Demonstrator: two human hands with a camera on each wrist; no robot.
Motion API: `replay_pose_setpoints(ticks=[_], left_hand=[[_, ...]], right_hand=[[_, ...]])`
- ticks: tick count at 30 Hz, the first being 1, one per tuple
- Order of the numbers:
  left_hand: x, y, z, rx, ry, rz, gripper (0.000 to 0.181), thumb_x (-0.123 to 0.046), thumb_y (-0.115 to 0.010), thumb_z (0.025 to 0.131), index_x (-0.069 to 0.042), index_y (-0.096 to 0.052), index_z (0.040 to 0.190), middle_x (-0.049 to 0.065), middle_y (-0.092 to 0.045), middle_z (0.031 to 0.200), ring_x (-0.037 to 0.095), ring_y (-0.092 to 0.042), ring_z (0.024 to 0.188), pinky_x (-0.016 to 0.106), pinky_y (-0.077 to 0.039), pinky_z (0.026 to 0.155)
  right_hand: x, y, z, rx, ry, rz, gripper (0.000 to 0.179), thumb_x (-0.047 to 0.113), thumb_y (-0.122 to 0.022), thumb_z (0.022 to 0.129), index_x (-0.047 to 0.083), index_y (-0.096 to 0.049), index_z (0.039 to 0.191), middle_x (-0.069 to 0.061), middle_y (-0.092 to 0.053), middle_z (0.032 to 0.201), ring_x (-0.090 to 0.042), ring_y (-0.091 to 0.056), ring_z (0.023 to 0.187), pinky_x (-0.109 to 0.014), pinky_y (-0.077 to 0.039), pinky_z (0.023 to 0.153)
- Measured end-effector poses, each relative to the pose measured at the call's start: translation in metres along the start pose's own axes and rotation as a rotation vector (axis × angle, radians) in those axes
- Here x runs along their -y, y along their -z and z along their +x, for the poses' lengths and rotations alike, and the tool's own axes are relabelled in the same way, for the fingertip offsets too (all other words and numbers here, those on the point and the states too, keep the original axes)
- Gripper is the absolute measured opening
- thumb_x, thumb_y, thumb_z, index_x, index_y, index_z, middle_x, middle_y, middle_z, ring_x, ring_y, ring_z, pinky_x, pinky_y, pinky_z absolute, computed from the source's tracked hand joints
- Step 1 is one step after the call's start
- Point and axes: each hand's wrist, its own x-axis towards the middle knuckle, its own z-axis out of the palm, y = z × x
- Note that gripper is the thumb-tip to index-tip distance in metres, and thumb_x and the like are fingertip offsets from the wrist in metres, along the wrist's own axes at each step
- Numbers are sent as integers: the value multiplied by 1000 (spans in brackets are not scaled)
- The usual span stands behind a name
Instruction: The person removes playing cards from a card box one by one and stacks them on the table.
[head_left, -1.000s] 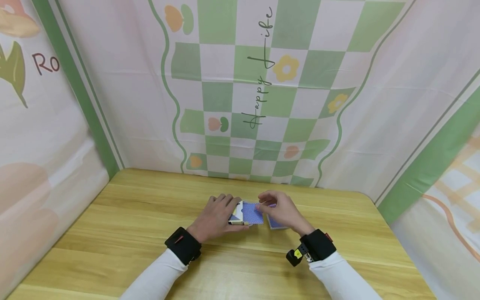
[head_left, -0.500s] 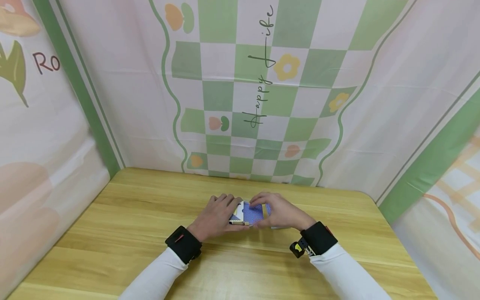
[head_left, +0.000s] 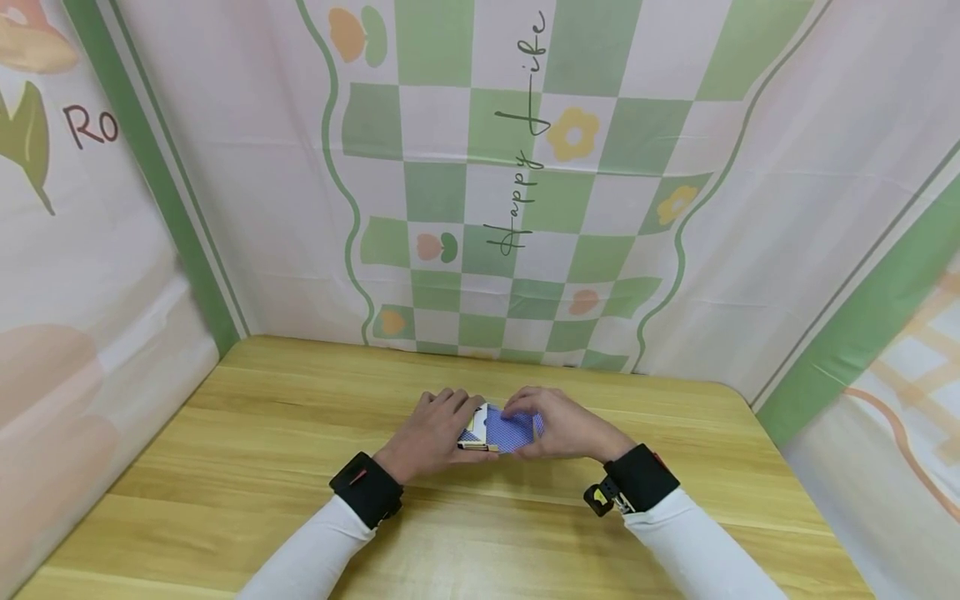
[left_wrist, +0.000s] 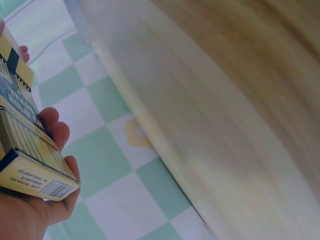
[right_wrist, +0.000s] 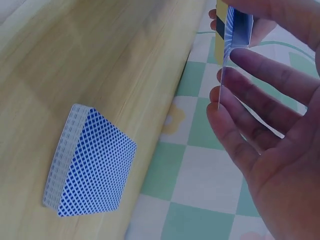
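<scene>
My left hand (head_left: 431, 433) grips a cream and dark-blue card box (left_wrist: 35, 150), its barcode end facing the left wrist camera. A blue-backed playing card (head_left: 510, 430) sticks out of the box's open end to the right. Thumb and fingers of my right hand (head_left: 558, 423) hold this card by its edges. From the right wrist view the card is a thin edge-on sheet at the fingertips. Below and beside the right hand, a squared deck of blue-patterned playing cards (right_wrist: 95, 162) lies on the table; in the head view the hand mostly hides it.
The wooden table (head_left: 480, 525) runs back to a hanging cloth (head_left: 487, 325) with green and white checks. More printed cloth (head_left: 112, 333) hangs at the left side. Black bands with cameras circle both wrists.
My right hand came left from beside the deck onto the protruding card, then shifted slightly right. The card now reaches a little farther out of the box. The left hand stays put.
</scene>
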Motion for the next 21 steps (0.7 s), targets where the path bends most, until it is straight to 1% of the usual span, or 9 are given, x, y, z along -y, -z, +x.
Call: replay_pose_setpoints(ticks=[7,14,17,21], left_hand=[[0,-1,-2,0,4,-3,78,-72,-52,75,-14,-48,126,3,-54,110,19,-51,95,39,-39,73],[1,-1,-4,8,18,-4,78,-73,-50,76,-14,-49,126,3,-54,109,18,-50,93,36,-38,70],[2,-1,-5,23,34,0,78,-74,-48,76,-14,-49,126,3,-55,108,18,-50,92,35,-37,70],[2,-1,-6,32,56,3,78,-74,-47,76,-14,-49,127,3,-54,108,18,-49,93,37,-37,71]], right_hand=[[-1,0,-6,22,-37,-27,57,26,-77,68,14,-58,120,0,-53,111,-16,-51,95,-30,-45,76],[-3,2,-14,51,-90,-46,64,25,-77,68,10,-53,126,-1,-49,108,-15,-49,93,-28,-44,75],[-6,3,-18,37,-124,-56,67,26,-77,66,8,-53,126,-2,-48,109,-16,-49,93,-29,-44,74],[-12,4,-21,-19,-193,-102,67,30,-78,64,6,-54,122,-4,-48,107,-18,-49,91,-30,-43,73]])
